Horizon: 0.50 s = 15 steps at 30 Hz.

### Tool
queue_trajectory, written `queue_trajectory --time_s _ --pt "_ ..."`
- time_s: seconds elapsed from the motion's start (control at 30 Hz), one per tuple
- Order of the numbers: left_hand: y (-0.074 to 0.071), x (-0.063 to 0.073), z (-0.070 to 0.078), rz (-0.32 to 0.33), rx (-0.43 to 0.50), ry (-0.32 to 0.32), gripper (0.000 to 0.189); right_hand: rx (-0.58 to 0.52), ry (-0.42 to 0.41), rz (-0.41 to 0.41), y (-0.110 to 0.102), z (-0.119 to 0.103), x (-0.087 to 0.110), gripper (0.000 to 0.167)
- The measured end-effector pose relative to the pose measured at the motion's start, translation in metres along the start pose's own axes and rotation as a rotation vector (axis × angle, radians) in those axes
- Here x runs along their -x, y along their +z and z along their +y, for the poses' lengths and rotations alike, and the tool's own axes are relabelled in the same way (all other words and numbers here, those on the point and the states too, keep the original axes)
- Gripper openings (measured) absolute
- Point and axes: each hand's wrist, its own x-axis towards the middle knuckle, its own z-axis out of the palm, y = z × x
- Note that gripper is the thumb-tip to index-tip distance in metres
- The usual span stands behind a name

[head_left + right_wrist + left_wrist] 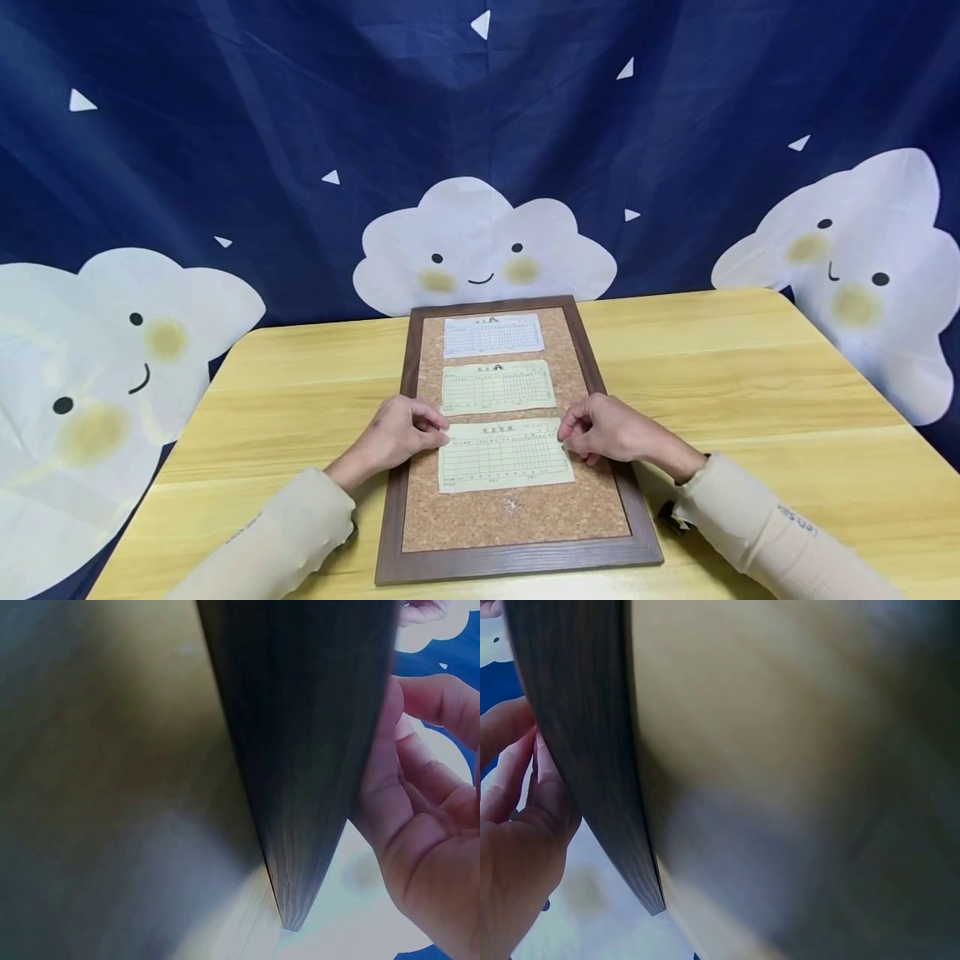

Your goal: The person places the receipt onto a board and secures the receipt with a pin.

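A cork board (517, 533) in a dark wooden frame (480, 563) lies on the table with three printed paper slips on it. My left hand (397, 432) pinches the upper left edge of the lowest, pale green slip (498, 467). At that slip's upper right edge my right hand (611, 427) pinches it between thumb and finger. Just above lies another pale green slip (495, 392), and higher up a whitish slip (495, 337); each has a small pin at its top. In both wrist views the frame's side hides the fingertips.
A small clear cluster (511, 506), like transparent pins, sits on the cork below the lowest slip. The light wooden table (300, 400) extends on both sides of the board. Behind it hangs a dark blue curtain (285, 100) printed with smiling clouds.
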Motion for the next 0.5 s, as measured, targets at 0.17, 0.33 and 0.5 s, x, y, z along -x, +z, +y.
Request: queue_trajectory --time_s 0.17,0.33,0.5 --pt "-0.0007 -0.0005 -0.0002 -0.014 0.006 0.005 0.01 -0.01 -0.013 -0.005 0.0004 -0.0008 -0.0012 0.008" --pt "-0.0012 -0.0011 0.0011 -0.031 0.011 0.007 0.01 0.0 -0.018 -0.011 0.0009 -0.0008 -0.0031 0.02" --pt "-0.0014 -0.0025 0.0023 -0.048 0.013 -0.011 0.011 0.01 0.002 -0.004 0.0021 -0.0008 -0.0038 0.02"
